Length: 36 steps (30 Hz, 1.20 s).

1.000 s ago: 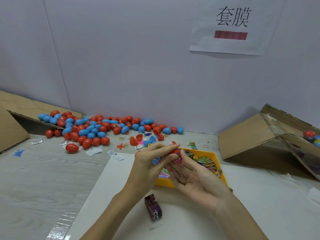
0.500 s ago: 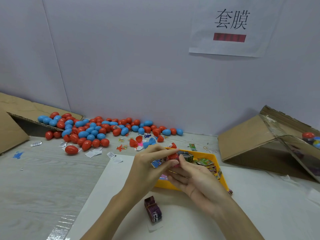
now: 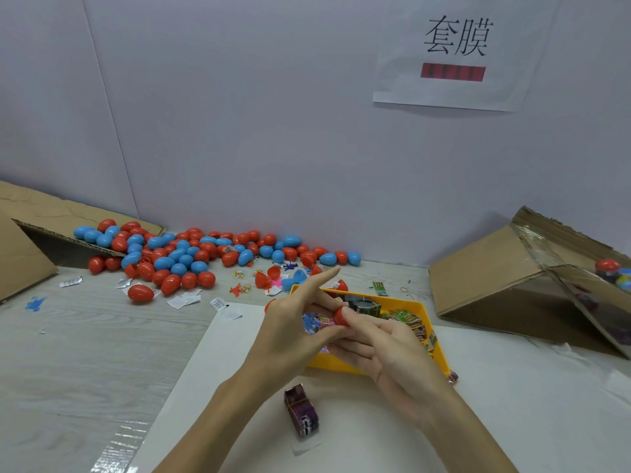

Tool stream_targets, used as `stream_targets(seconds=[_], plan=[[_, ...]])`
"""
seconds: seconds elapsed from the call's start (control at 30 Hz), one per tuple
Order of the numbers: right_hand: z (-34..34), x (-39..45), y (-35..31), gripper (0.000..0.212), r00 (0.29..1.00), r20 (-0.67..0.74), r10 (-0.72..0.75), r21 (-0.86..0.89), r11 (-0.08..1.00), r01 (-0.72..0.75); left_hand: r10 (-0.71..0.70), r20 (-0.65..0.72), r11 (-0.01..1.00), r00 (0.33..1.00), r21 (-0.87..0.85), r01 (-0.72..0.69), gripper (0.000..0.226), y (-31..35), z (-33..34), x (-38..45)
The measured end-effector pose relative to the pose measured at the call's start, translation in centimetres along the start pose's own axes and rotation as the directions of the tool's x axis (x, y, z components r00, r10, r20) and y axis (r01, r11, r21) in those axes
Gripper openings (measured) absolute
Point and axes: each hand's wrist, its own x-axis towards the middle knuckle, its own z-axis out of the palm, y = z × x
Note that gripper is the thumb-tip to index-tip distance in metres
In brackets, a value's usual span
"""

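My left hand (image 3: 290,329) holds a small colourful packet (image 3: 316,322) against a red egg half (image 3: 340,317), its index finger pointing up and away. My right hand (image 3: 386,349) pinches the same red egg half from the right, thumb on top. Both hands hover over the near left part of a yellow tray (image 3: 423,310) that holds several colourful packets. A pile of red and blue plastic eggs (image 3: 184,256) lies along the back wall at the left.
A purple bundle of packets with a rubber band (image 3: 302,411) lies on the white sheet (image 3: 375,438) before me. Cardboard boxes lie tipped at the left (image 3: 20,254) and right (image 3: 512,274). Loose egg halves, paper slips and small toys are scattered behind the tray.
My right hand has closed its fingers onto the red egg half. My left index finger has lifted away and points outward. Both hands stayed over the tray.
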Motion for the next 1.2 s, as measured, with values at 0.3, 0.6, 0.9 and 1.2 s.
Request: stream_targets(seconds=[0.3,0.6,0.9,1.2], plan=[[-0.3,0.8,0.5,0.023,0.995,-0.01,-0.099,-0.12,0.988,0.098,0.174,-0.003,0.965,0.985,0.198,-0.17,0.07,1.0,0.0,0.0],[-0.5,1.3,1.0,0.022,0.989,-0.034,-0.143,-0.182,0.974,0.134,0.247,0.055,0.908,0.968,0.336,-0.251,0.054,1.5,0.3,0.0],[-0.3,1.0,0.8,0.02,0.988,-0.023,-0.15,-0.155,0.977,0.144,0.178,0.059,0.928,0.982,0.323,-0.187,0.056,1.1,0.0,-0.1],[-0.1,0.9,0.7,0.036,0.991,0.017,-0.133,-0.105,0.985,0.134,0.186,0.038,0.927,0.982,0.325,-0.188,0.05,1.3,0.1,-0.2]])
